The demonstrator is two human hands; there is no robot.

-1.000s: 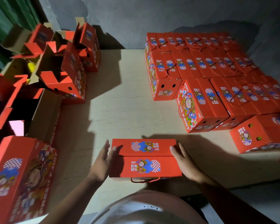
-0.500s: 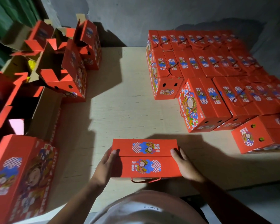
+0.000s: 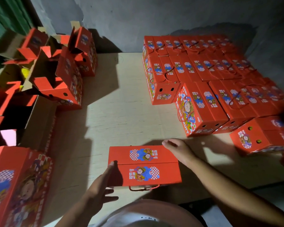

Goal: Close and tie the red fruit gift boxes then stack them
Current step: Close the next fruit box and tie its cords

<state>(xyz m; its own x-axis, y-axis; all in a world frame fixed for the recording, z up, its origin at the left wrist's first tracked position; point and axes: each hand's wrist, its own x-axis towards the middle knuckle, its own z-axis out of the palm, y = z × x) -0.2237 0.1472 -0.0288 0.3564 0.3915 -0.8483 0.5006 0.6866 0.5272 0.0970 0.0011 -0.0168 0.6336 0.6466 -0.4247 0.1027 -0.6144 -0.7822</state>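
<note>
Two flaps shut on the red box (image 3: 144,164), rope handle (image 3: 144,188) loose.

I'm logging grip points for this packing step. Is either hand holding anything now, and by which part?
Both hands are on the closed red box: the left hand at its left end, the right hand at its far right corner. Fingers look straight, steadying, not gripping.

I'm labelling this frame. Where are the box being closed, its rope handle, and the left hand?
box being closed (image 3: 144,164): head view, top flaps near the centre seam.
rope handle (image 3: 143,188): head view, red cord along the near edge.
left hand (image 3: 99,190): head view, back of the hand.
</note>
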